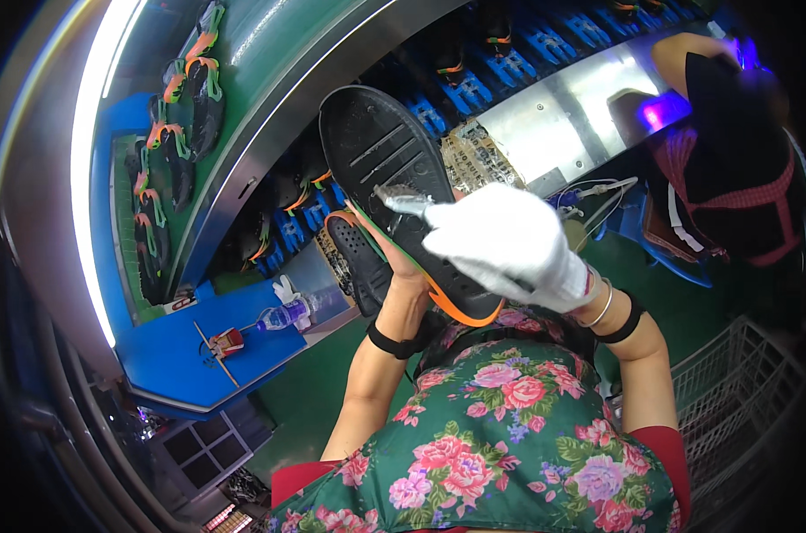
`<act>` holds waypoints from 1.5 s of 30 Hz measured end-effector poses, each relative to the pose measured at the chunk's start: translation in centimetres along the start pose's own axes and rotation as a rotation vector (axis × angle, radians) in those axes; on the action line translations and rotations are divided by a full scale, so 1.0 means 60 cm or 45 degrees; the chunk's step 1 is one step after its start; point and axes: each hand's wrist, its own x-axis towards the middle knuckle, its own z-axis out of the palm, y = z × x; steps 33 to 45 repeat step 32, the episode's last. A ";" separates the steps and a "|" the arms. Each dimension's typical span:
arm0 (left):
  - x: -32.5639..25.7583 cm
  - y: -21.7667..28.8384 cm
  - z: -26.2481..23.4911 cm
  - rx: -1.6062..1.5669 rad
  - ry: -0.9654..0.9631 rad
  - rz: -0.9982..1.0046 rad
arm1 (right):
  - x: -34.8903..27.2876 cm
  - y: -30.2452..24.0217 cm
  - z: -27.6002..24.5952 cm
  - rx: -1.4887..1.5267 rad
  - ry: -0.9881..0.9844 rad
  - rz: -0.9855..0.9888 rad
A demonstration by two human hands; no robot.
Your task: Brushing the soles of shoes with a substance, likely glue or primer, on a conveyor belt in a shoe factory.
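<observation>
A black shoe outsole or upturned shoe [387,147] with an orange edge stands tilted in front of me, its slotted bottom facing me. My bare left hand [397,256] supports it from underneath, fingers mostly hidden behind it. My right hand [508,242], in a white knitted glove, grips a brush [406,203] whose smeared tip lies against or just above the sole. Wet-looking streaks shine near that tip. Beside my left wrist, a second black shoe [360,259] with small holes and an orange rim is partly covered by my arm.
Blue racks [511,67] carry shoes along a metal-edged line [570,98]. More shoes [209,98] sit at the left. A blue table [174,354] holds a bottle [283,315]. Another person [727,160] is at the right, above a wire basket [740,404].
</observation>
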 end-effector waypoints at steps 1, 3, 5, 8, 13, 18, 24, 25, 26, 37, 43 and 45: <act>0.010 0.002 -0.008 -0.227 -0.374 -0.119 | -0.012 0.000 0.013 0.018 0.006 -0.028; 0.005 0.010 0.003 -0.391 -0.626 -0.260 | -0.023 -0.014 0.024 0.085 -0.048 0.000; 0.007 0.006 -0.002 -0.501 -0.634 -0.284 | -0.020 -0.006 0.008 0.281 -0.055 0.068; 0.014 0.017 0.001 -0.492 -0.601 -0.232 | -0.026 0.003 -0.006 0.243 0.003 0.209; 0.013 0.018 0.019 -0.615 -0.387 -0.332 | -0.040 -0.009 -0.003 0.227 -0.108 0.078; 0.031 0.025 0.008 -0.575 -0.518 -0.239 | -0.048 0.000 -0.009 0.342 -0.007 0.323; 0.030 0.034 0.017 -0.620 -0.509 -0.190 | -0.055 -0.005 -0.008 0.502 -0.026 0.366; 0.032 0.034 0.015 -0.617 -0.503 -0.189 | -0.065 0.000 -0.003 0.540 0.041 0.450; 0.039 0.034 0.013 -0.616 -0.515 -0.161 | -0.064 0.001 -0.011 0.440 0.021 0.468; 0.053 0.043 0.011 -0.444 -0.716 -0.089 | -0.067 -0.005 -0.009 0.435 -0.032 0.359; 0.053 0.043 0.011 -0.444 -0.716 -0.089 | -0.067 -0.005 -0.009 0.435 -0.032 0.359; 0.053 0.043 0.011 -0.444 -0.716 -0.089 | -0.067 -0.005 -0.009 0.435 -0.032 0.359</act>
